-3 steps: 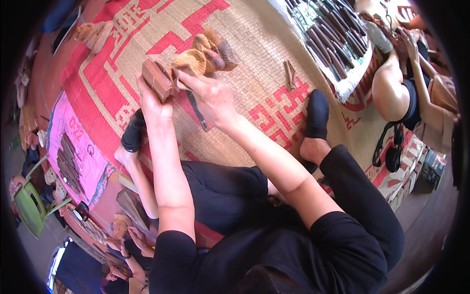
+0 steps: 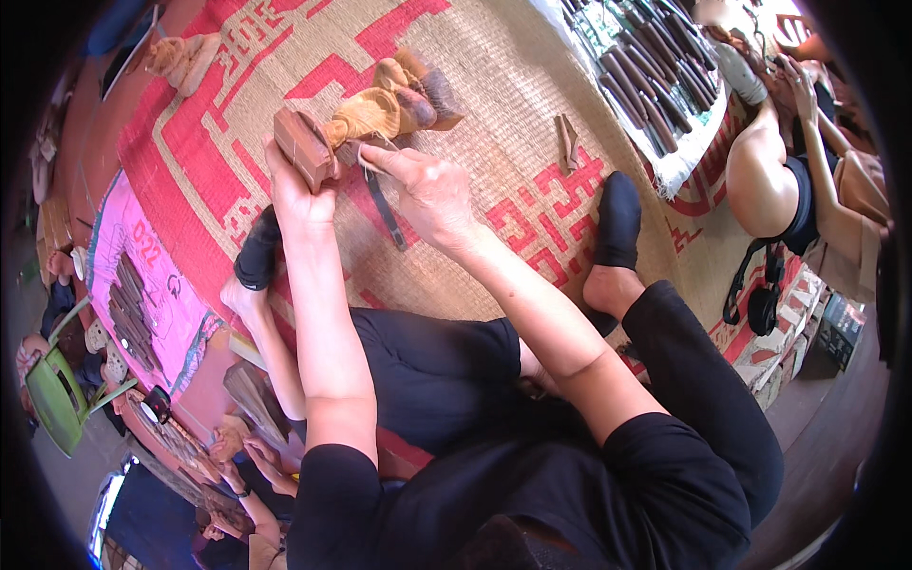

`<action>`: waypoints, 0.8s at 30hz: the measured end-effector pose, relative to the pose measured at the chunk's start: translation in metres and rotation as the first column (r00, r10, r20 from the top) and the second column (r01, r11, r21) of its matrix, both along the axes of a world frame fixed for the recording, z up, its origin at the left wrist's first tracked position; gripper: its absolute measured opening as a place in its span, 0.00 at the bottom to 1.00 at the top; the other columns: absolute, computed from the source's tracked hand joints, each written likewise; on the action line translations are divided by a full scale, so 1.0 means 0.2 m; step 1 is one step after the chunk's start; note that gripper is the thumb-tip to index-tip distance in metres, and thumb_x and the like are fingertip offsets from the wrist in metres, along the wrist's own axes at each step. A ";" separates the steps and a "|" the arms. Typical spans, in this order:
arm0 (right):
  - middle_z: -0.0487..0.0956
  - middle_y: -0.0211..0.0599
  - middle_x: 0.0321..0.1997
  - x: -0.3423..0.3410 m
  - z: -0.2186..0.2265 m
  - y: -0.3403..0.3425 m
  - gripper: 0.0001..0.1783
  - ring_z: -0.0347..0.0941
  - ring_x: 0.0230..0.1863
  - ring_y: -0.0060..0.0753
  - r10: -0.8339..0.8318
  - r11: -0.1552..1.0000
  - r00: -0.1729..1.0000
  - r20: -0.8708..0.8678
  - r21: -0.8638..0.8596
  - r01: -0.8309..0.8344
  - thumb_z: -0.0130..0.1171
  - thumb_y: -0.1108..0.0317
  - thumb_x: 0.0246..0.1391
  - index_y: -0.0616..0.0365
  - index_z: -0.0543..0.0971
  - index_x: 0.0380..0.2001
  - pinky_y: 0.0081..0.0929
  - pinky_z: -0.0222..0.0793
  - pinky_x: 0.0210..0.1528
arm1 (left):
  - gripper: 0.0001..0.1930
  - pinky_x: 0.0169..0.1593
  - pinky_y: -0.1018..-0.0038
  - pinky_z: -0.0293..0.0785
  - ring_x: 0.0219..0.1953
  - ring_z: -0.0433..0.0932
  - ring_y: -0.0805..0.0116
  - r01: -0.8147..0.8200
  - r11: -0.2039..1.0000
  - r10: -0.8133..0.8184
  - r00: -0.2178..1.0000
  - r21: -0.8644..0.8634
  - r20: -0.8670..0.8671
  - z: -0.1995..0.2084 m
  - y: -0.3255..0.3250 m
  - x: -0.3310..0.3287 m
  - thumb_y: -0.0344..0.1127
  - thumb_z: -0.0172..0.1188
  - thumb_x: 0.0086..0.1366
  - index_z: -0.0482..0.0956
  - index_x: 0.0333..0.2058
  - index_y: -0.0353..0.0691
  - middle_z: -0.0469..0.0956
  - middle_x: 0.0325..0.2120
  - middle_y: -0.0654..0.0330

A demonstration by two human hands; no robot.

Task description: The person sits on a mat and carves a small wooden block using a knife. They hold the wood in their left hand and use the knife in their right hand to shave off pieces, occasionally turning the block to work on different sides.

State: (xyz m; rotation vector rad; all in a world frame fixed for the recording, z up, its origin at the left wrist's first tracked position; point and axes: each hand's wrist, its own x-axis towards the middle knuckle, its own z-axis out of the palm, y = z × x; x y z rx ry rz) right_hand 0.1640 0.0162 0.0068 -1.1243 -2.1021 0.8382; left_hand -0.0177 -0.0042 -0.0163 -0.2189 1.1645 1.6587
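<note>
My left hand (image 2: 304, 198) grips a reddish-brown wooden block (image 2: 302, 147) from below, its fingers wrapped round the side. Close to the block's right end is my right hand (image 2: 435, 198), index finger stretched toward it and the other fingers curled in. Something thin and greyish shows at those fingertips, too small to name. Just beyond both hands a carved yellow-brown wooden figure (image 2: 370, 114) lies on the woven mat (image 2: 503, 95). Under the right fingertips a narrow dark strip (image 2: 383, 211) rests on the mat, partly hidden.
Small wood pieces (image 2: 567, 142) lie to the right on the mat. Many dark sticks (image 2: 655, 81) cover a cloth at the far right, beside another person (image 2: 765, 185). To the left, a pink sheet (image 2: 157, 285) bears more dark sticks. Another carving (image 2: 180, 62) sits far left.
My right hand has drawn back slightly to the right, widening the gap between its fingertips and the block. My left hand keeps hold of the block, which is tilted slightly differently.
</note>
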 end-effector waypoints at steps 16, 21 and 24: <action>0.78 0.31 0.25 -0.04 0.05 0.09 0.20 0.78 0.28 0.35 -0.012 0.994 1.000 -0.005 0.113 0.012 0.55 0.74 0.47 0.41 0.81 0.44 0.32 0.73 0.28 | 0.25 0.32 0.67 0.76 0.36 0.77 0.62 -0.003 1.000 0.001 0.997 -0.025 -0.079 0.03 0.01 0.04 0.63 0.45 0.67 0.73 0.47 0.49 0.78 0.37 0.61; 0.79 0.32 0.26 0.04 0.03 0.10 0.20 0.79 0.30 0.36 0.012 0.998 0.990 0.143 0.063 -0.022 0.55 0.75 0.46 0.42 0.82 0.43 0.33 0.74 0.30 | 0.23 0.33 0.67 0.78 0.37 0.78 0.67 -0.052 0.998 0.053 0.998 0.044 -0.018 0.03 0.02 0.05 0.61 0.47 0.67 0.74 0.47 0.50 0.78 0.39 0.64; 0.81 0.31 0.30 0.02 0.09 0.12 0.19 0.79 0.32 0.33 -0.035 0.999 0.999 0.018 -0.017 0.035 0.55 0.76 0.48 0.42 0.82 0.43 0.30 0.75 0.31 | 0.23 0.32 0.69 0.79 0.37 0.79 0.69 -0.004 0.998 0.011 0.995 0.069 -0.099 0.05 0.02 0.07 0.60 0.47 0.67 0.73 0.48 0.49 0.78 0.39 0.64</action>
